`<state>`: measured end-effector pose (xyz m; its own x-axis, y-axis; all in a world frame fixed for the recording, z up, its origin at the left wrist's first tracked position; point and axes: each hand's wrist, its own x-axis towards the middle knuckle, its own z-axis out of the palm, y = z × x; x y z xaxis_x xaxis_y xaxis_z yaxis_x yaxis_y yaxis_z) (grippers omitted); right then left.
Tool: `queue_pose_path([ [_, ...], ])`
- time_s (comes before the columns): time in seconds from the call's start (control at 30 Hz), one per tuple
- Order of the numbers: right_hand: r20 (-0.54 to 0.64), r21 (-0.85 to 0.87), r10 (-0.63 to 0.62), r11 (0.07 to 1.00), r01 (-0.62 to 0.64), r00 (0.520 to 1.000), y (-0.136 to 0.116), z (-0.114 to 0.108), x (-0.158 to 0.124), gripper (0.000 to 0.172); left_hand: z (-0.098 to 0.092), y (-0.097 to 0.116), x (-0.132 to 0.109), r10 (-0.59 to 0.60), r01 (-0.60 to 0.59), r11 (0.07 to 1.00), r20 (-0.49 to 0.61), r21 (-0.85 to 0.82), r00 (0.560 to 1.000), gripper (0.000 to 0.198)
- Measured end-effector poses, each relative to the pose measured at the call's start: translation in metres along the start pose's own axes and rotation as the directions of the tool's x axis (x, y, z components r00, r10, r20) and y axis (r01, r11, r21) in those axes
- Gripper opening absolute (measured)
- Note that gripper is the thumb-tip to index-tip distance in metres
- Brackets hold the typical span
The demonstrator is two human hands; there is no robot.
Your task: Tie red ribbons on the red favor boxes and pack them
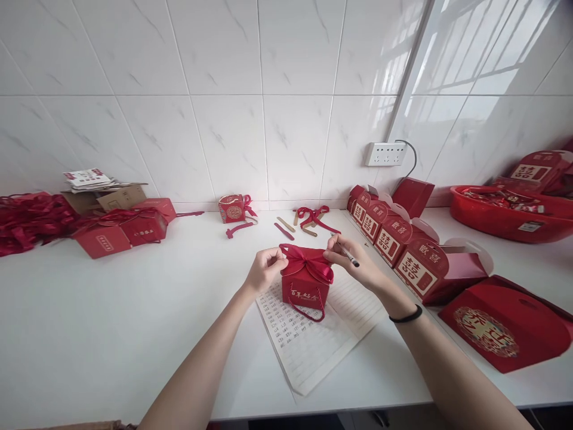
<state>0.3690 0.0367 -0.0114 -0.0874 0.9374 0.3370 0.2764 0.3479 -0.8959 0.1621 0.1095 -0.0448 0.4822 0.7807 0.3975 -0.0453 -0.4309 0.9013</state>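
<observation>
A small red gift box [305,292] with gold lettering and a cord handle stands upright on an open notebook [308,364]. Across its top runs a red satin ribbon [306,260], gathered into a bow. My left hand [267,269] pinches the ribbon at the left of the box, fingers closed. At the right, my right hand [356,260] pinches the ribbon's other side. A pen [350,257] is also tucked in my right hand, its tip pointing down and right. Handwritten numbers fill the notebook's left page.
Several red boxes [414,269] line the right side, near a larger red box [505,322]. A red basin [514,215] holds wrapped items. Ribbon pieces [313,218] and a small box [231,209] lie at the back. Left are a ribbon heap [36,221] and folded red boxes [120,233].
</observation>
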Motion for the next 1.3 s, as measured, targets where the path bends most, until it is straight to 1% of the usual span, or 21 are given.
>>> queue_pose_path([
  [0.13, 0.005, 0.207, 0.064, 0.976, -0.064, 0.998, 0.006, 0.001, 0.001, 0.028, -0.006, 0.001, 0.001, -0.012, 0.013, 1.0, 0.039, -0.022, 0.999, 0.028],
  [0.3, -0.035, 0.424, 0.137, 0.899, -0.109, 0.99, 0.012, 0.003, 0.005, 0.029, -0.013, 0.002, 0.002, -0.061, 0.063, 0.998, 0.095, -0.02, 0.994, 0.028],
  [0.4, -0.093, 0.474, 0.189, 0.872, -0.123, 0.978, 0.015, 0.002, 0.007, 0.029, -0.022, 0.004, 0.003, -0.088, 0.092, 0.996, 0.172, -0.017, 0.981, 0.027],
  [0.53, -0.158, 0.445, 0.241, 0.883, -0.149, 0.958, 0.018, -0.002, 0.009, 0.026, -0.033, 0.009, 0.003, -0.157, 0.16, 0.987, 0.317, 0.016, 0.936, 0.026],
  [0.6, -0.205, 0.349, 0.25, 0.922, -0.169, 0.946, 0.019, -0.006, 0.01, 0.023, -0.036, 0.012, 0.003, -0.17, 0.178, 0.984, 0.345, 0.009, 0.923, 0.021],
  [0.63, -0.249, 0.242, 0.244, 0.953, -0.184, 0.937, 0.02, -0.009, 0.01, 0.022, -0.036, 0.013, 0.004, -0.161, 0.178, 0.984, 0.328, -0.021, 0.931, 0.019],
  [0.67, -0.302, 0.084, 0.219, 0.976, -0.203, 0.928, 0.021, -0.012, 0.01, 0.021, -0.036, 0.014, 0.004, -0.147, 0.172, 0.983, 0.288, -0.065, 0.946, 0.02],
  [0.7, -0.341, -0.116, 0.175, 0.967, -0.226, 0.924, 0.023, -0.015, 0.011, 0.022, -0.034, 0.014, 0.004, -0.133, 0.16, 0.981, 0.228, -0.105, 0.965, 0.023],
  [0.73, -0.335, -0.335, 0.129, 0.91, -0.246, 0.933, 0.027, -0.018, 0.01, 0.021, -0.032, 0.015, 0.005, -0.126, 0.147, 0.981, 0.159, -0.13, 0.979, 0.026],
  [0.77, -0.285, -0.532, 0.101, 0.811, -0.245, 0.953, 0.031, -0.02, 0.01, 0.019, -0.03, 0.015, 0.005, -0.126, 0.138, 0.982, 0.095, -0.128, 0.987, 0.03],
  [0.8, -0.21, -0.677, 0.104, 0.702, -0.222, 0.972, 0.036, -0.023, 0.01, 0.015, -0.027, 0.015, 0.005, -0.133, 0.138, 0.986, 0.049, -0.098, 0.99, 0.031],
  [0.83, -0.129, -0.766, 0.133, 0.615, -0.184, 0.983, 0.042, -0.024, 0.009, 0.013, -0.024, 0.015, 0.006, -0.143, 0.144, 0.988, 0.021, -0.052, 0.99, 0.032],
  [0.87, -0.056, -0.814, 0.173, 0.563, -0.145, 0.983, 0.048, -0.026, 0.008, 0.015, -0.02, 0.016, 0.006, -0.15, 0.15, 0.989, 0.014, -0.005, 0.989, 0.032],
  [0.93, 0.017, -0.844, 0.23, 0.526, -0.11, 0.973, 0.056, -0.027, 0.005, 0.026, -0.014, 0.017, 0.005, -0.159, 0.157, 0.987, 0.036, 0.044, 0.987, 0.03],
  [1.03, -0.025, -0.867, 0.23, 0.479, -0.136, 0.973, 0.053, -0.027, 0.002, 0.034, -0.009, 0.019, 0.003, -0.163, 0.161, 0.986, 0.071, 0.037, 0.984, 0.027],
  [1.07, -0.07, -0.86, 0.193, 0.485, -0.158, 0.979, 0.048, -0.026, 0.002, 0.03, -0.008, 0.02, 0.003, -0.164, 0.162, 0.986, 0.072, 0.035, 0.984, 0.026],
  [1.1, -0.113, -0.831, 0.143, 0.528, -0.173, 0.983, 0.04, -0.025, 0.001, 0.021, -0.008, 0.02, 0.003, -0.165, 0.163, 0.986, 0.07, 0.036, 0.984, 0.025],
  [1.13, -0.133, -0.774, 0.097, 0.611, -0.165, 0.986, 0.032, -0.024, 0.001, 0.014, -0.008, 0.02, 0.002, -0.166, 0.164, 0.986, 0.071, 0.036, 0.984, 0.025],
  [1.2, -0.085, -0.557, 0.061, 0.825, -0.098, 0.994, 0.015, -0.02, 0.001, 0.038, -0.008, 0.02, 0.002, -0.173, 0.172, 0.985, 0.082, 0.021, 0.981, 0.024],
  [1.23, -0.015, -0.423, 0.068, 0.904, -0.068, 0.998, 0.008, -0.018, 0.001, 0.049, -0.008, 0.02, 0.002, -0.18, 0.18, 0.984, 0.091, 0.005, 0.979, 0.025],
  [1.3, 0.098, -0.232, 0.08, 0.971, -0.056, 0.992, -0.002, -0.014, -0.001, 0.056, -0.009, 0.02, 0.002, -0.192, 0.197, 0.98, 0.11, -0.033, 0.975, 0.026],
])
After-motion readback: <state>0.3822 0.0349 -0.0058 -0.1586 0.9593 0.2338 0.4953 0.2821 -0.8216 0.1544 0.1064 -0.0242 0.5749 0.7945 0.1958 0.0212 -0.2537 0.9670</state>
